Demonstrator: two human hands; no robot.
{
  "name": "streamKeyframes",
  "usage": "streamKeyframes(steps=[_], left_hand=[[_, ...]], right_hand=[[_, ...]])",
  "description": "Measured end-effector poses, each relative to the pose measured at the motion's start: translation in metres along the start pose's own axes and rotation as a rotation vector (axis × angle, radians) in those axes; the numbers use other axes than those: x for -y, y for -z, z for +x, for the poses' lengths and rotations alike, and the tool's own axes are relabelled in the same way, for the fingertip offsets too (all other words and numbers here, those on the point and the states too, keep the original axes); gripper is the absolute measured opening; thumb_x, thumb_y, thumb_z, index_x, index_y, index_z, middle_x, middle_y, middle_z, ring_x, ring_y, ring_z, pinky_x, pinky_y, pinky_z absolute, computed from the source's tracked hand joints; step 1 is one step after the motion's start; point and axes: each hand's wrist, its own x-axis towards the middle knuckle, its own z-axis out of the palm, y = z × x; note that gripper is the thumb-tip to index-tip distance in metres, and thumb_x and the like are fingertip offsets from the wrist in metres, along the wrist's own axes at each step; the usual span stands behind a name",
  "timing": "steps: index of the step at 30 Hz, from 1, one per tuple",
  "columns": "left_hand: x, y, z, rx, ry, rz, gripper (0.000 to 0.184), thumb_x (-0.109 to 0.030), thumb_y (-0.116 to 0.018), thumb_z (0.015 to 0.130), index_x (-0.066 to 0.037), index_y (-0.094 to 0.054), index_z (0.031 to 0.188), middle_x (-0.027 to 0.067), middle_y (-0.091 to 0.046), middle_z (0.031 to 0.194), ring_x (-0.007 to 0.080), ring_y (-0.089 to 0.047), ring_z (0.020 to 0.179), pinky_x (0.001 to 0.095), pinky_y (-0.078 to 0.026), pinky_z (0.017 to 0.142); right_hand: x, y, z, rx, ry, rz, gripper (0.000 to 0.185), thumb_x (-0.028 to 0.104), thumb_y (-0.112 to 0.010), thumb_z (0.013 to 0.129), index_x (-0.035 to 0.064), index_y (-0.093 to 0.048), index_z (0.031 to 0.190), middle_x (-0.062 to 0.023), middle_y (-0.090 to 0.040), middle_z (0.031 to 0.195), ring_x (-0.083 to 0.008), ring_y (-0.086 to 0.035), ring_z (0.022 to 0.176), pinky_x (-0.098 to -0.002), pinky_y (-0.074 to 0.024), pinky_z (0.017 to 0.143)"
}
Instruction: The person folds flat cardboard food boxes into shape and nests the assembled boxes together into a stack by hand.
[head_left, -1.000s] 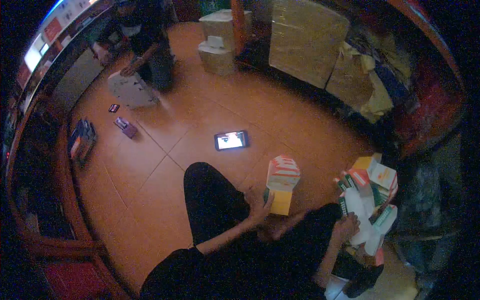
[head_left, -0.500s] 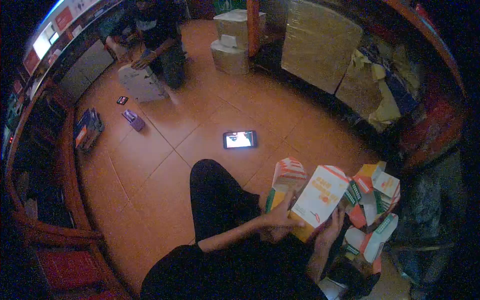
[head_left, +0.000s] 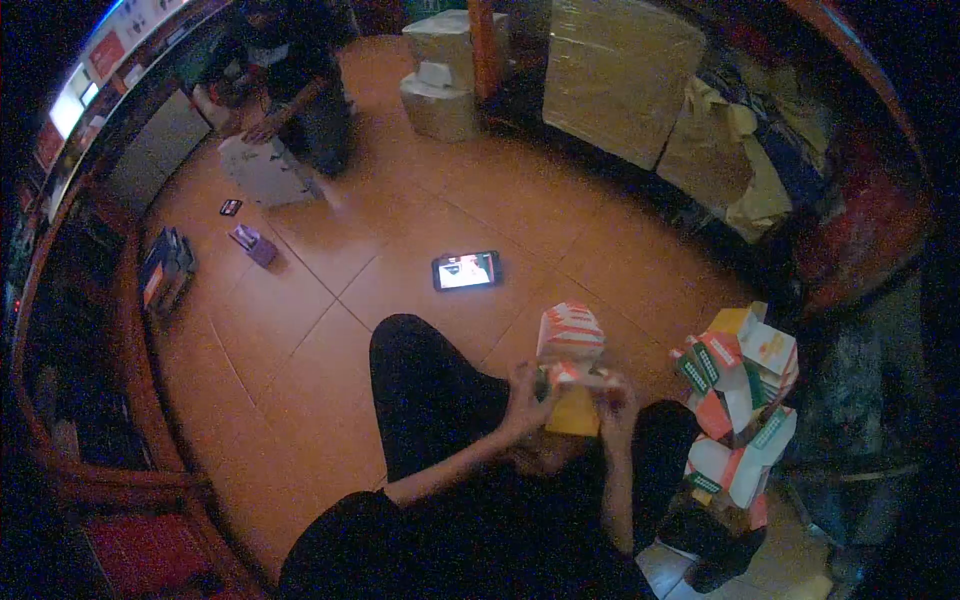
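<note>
Between my hands is a paper food box (head_left: 573, 412), its yellow side toward me and its top edge blurred by motion. My left hand (head_left: 527, 402) grips the box's left side. On the other side, my right hand (head_left: 614, 396) has its fingers closed at the upper right edge. Just beyond the box, a red-and-white striped carton (head_left: 571, 328) stands on the floor. Right of my knee lies a pile of white, orange and green cartons (head_left: 745, 400), several of them folded flat or partly shaped.
A lit phone (head_left: 466, 270) lies on the tiled floor ahead. Farther left are a purple box (head_left: 254, 246) and a dark stack of packages (head_left: 168, 268). Another person (head_left: 300, 95) sits behind a pale box (head_left: 265, 170). Wrapped cartons (head_left: 620, 80) line the back.
The box has moved left and toward my lap, away from the pile, and turned from its printed white face to its yellow side. Both hands moved with it; the view shifted slightly.
</note>
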Motion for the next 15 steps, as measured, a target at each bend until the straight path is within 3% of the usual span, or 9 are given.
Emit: streamKeyframes(steps=[2, 4, 5, 7, 9, 10, 12, 15], left_hand=[[-0.001, 0.002, 0.017, 0.091, 0.230, -0.288, 0.047, -0.024, -0.066, 0.076, -0.006, -0.047, 0.115, 0.0182, -0.049, 0.110, 0.0336, -0.042, 0.104, 0.0450, -0.034, 0.090], [0.009, -0.003, 0.024, 0.119, 0.132, -0.246, 0.043, -0.028, -0.060, 0.081, -0.006, -0.046, 0.116, 0.0202, -0.042, 0.115, 0.0341, -0.042, 0.104, 0.0447, -0.034, 0.089], [0.034, -0.019, 0.021, 0.109, 0.173, -0.133, 0.042, -0.029, -0.057, 0.083, -0.007, -0.045, 0.117, 0.0201, -0.040, 0.116, 0.0349, -0.042, 0.103, 0.0450, -0.034, 0.089], [0.060, -0.039, 0.020, 0.105, 0.209, -0.017, 0.041, -0.030, -0.053, 0.085, -0.007, -0.044, 0.118, 0.0200, -0.038, 0.117, 0.0356, -0.042, 0.103, 0.0452, -0.035, 0.089], [0.070, -0.053, 0.017, 0.207, 0.390, 0.460, 0.047, -0.035, -0.052, 0.085, -0.006, -0.040, 0.121, 0.0207, -0.038, 0.116, 0.0376, -0.042, 0.103, 0.0462, -0.036, 0.087], [0.088, -0.062, 0.011, 0.222, 0.386, 0.458, 0.047, -0.035, -0.052, 0.085, -0.006, -0.040, 0.121, 0.0207, -0.038, 0.116, 0.0376, -0.042, 0.103, 0.0462, -0.036, 0.087], [0.125, -0.078, -0.008, 0.096, 0.069, 0.585, 0.050, -0.037, -0.051, 0.085, -0.004, -0.038, 0.121, 0.0225, -0.039, 0.114, 0.0404, -0.043, 0.101, 0.0484, -0.037, 0.085], [0.133, -0.075, -0.011, 0.064, -0.119, 0.513, 0.052, -0.039, -0.049, 0.085, -0.002, -0.038, 0.120, 0.0259, -0.041, 0.113, 0.0433, -0.043, 0.099, 0.0512, -0.038, 0.082]], right_hand=[[-0.012, -0.005, 0.014, 0.002, -0.001, -0.058, 0.047, 0.005, -0.069, 0.071, 0.0063, -0.050, 0.114, -0.0079, -0.056, 0.109, -0.0200, -0.053, 0.099, -0.0327, -0.0420, 0.089], [-0.011, -0.021, 0.029, -0.041, -0.034, -0.136, 0.043, 0.008, -0.065, 0.076, 0.0047, -0.050, 0.115, -0.0089, -0.055, 0.112, -0.0210, -0.052, 0.101, -0.0332, -0.0412, 0.089], [-0.021, -0.027, 0.026, -0.097, -0.149, -0.268, 0.043, 0.010, -0.060, 0.080, 0.0032, -0.046, 0.120, -0.0110, -0.052, 0.118, -0.0222, -0.048, 0.108, -0.0364, -0.0378, 0.094], [-0.058, -0.033, 0.029, -0.062, -0.155, -0.274, 0.046, 0.017, -0.059, 0.082, 0.0032, -0.044, 0.123, -0.0146, -0.051, 0.117, -0.0236, -0.049, 0.105, -0.0362, -0.0386, 0.091], [-0.109, -0.031, 0.028, -0.036, -0.172, -0.288, 0.050, 0.024, -0.058, 0.084, 0.0033, -0.043, 0.126, -0.0181, -0.049, 0.116, -0.0249, -0.050, 0.101, -0.0361, -0.0395, 0.089], [-0.139, -0.027, 0.025, -0.057, 0.113, -0.871, 0.053, 0.026, -0.055, 0.085, 0.0039, -0.038, 0.130, -0.0213, -0.043, 0.122, -0.0284, -0.047, 0.107, -0.0376, -0.0372, 0.092], [-0.170, -0.022, 0.015, -0.066, 0.392, -1.455, 0.056, 0.028, -0.053, 0.087, 0.0045, -0.033, 0.133, -0.0245, -0.038, 0.128, -0.0318, -0.044, 0.112, -0.0391, -0.0349, 0.096], [-0.149, -0.017, 0.029, -0.067, 0.694, -1.574, 0.060, 0.031, -0.048, 0.089, 0.0020, -0.024, 0.135, -0.0287, -0.030, 0.132, -0.0400, -0.035, 0.120, -0.0436, -0.0283, 0.101]])
